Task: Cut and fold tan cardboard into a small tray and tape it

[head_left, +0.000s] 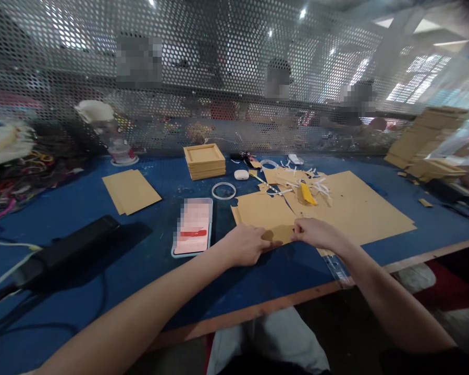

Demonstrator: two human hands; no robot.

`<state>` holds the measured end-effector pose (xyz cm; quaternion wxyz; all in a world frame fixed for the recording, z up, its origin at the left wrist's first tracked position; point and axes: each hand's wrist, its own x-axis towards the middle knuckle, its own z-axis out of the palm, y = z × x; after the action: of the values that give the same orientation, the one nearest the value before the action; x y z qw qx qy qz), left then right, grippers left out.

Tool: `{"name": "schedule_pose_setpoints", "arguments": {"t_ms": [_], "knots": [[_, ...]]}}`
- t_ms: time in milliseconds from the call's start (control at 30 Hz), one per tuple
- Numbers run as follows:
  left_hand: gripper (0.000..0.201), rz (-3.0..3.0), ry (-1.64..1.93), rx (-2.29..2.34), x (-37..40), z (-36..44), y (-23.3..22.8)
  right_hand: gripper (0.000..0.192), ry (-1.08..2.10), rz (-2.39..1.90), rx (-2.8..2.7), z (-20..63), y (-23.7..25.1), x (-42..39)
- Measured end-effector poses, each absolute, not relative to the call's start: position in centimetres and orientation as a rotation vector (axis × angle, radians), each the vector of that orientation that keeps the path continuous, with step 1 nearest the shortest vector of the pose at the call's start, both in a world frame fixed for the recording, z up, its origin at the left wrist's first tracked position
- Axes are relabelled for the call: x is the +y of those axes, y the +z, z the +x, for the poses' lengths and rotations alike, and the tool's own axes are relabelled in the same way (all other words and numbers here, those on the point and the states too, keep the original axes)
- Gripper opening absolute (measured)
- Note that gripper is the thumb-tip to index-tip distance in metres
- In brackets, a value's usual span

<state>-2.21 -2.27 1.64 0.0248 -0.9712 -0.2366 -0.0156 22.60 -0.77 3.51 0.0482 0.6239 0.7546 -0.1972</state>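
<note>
Cardboard sheet is at the near side of the blue table, between phone and big flat cardboard piece, both hands on its near edge. Left hand: fingers bent inward, mostly closed, touching the near edge; fingertips partly hidden, can't tell pinch from press. Right hand: curled nearly into a fist at the near right corner, same caveat on grip. Progress, my read: near edge looks partway through a bend, no clean fold visible; main panel lies roughly flat, so forming looks early. Left edge seems slightly raised, can't confirm a crease. 1 stack of shallow cardboard trays at the back looks done. At least 2 flat cardboard blanks at left look unworked. White strips and a yellow scrap lie on cardboard to the right, probably offcuts. Tape ring and white earbud case sit behind the phone. Labels: 0 readable brands. Phone screen shows a red bar on pink, part pixelated, no legible text. Bottle at back left has a reddish label, too blurred to read.
</note>
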Motion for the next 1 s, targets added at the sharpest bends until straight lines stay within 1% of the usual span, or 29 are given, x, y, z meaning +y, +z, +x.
{"name": "schedule_pose_setpoints", "arguments": {"t_ms": [100, 167, 233, 300, 333, 367, 433, 500, 633, 800, 833, 900, 933, 967, 1000], "knots": [[0.047, -3.016, -0.074, -0.722, -2.3, -2.2, 1.7, 0.023, -0.59, 1.957, 2.298, 23.2, 3.3, -1.0], [0.046, -3.018, -0.07, -0.734, -2.3, -2.2, 1.8, 0.031, -0.593, 1.994, 2.335, 23.6, 3.1, -1.2], [0.048, -3.021, -0.04, -0.75, -2.3, -2.1, 2.0, 0.04, -0.671, 2.03, 2.399, 24.2, 2.9, -1.3], [0.051, -3.027, -0.003, -0.763, -2.3, -2.1, 2.1, 0.042, -0.792, 2.137, 2.433, 24.9, 2.6, -1.5], [0.052, -3.029, 0.013, -0.768, -2.3, -2.1, 2.2, 0.043, -0.801, 2.243, 2.418, 25.3, 2.5, -1.6], [0.052, -3.031, 0.025, -0.771, -2.3, -2.0, 2.3, 0.046, -0.742, 2.378, 2.367, 25.7, 2.3, -1.6], [0.052, -3.029, 0.037, -0.773, -2.3, -2.0, 2.3, 0.052, -0.488, 2.628, 2.179, 26.5, 2.0, -1.3], [0.052, -3.024, 0.036, -0.77, -2.3, -2.0, 2.3, 0.055, -0.321, 2.686, 2.012, 27.1, 1.8, -0.9], [0.052, -3.02, 0.025, -0.76, -2.3, -2.1, 2.1, 0.049, -0.425, 2.585, 1.974, 27.7, 1.7, -0.2], [0.048, -3.028, 0.003, -0.785, -2.4, -2.1, 2.3, 0.041, -0.528, 2.625, 2.042, 27.0, 2.4, -0.9], [0.048, -3.035, -0.006, -0.786, -2.4, -2.2, 2.4, 0.041, -0.565, 2.648, 2.076, 26.6, 2.6, -1.5], [0.046, -3.054, -0.028, -0.785, -2.4, -2.2, 2.4, 0.041, -0.752, 2.669, 2.186, 25.7, 3.0, -3.1], [0.045, -3.062, -0.038, -0.781, -2.3, -2.2, 2.4, 0.044, -1.024, 2.656, 2.295, 25.0, 3.1, -4.1], [0.044, -3.067, -0.046, -0.778, -2.3, -2.3, 2.4, 0.048, -1.329, 2.561, 2.369, 24.3, 3.2, -5.2], [0.043, -3.068, -0.053, -0.78, -2.2, -2.3, 2.3, 0.051, -1.565, 2.437, 2.365, 23.4, 3.2, -6.3]]}}
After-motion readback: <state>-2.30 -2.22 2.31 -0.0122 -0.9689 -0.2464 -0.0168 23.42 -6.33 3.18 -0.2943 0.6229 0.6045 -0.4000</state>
